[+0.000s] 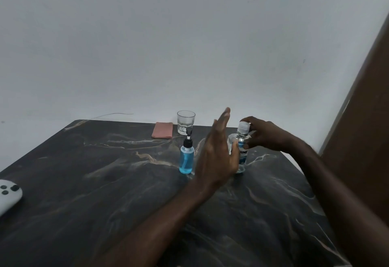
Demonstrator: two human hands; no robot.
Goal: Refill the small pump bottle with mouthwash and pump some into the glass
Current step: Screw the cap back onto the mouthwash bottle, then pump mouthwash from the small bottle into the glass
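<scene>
Two bare hands meet at the mouthwash bottle, which stands upright on the dark table. The right hand grips the top of it, fingers curled round its white cap. The left hand is held up flat just left of the mouthwash bottle, fingers straight; I cannot tell if its thumb touches it. The small pump bottle, with blue liquid inside, stands a little further left, apart from the mouthwash bottle. The glass stands behind and left of the mouthwash bottle, and a pink cloth lies further left still. A white controller lies far to the left.
</scene>
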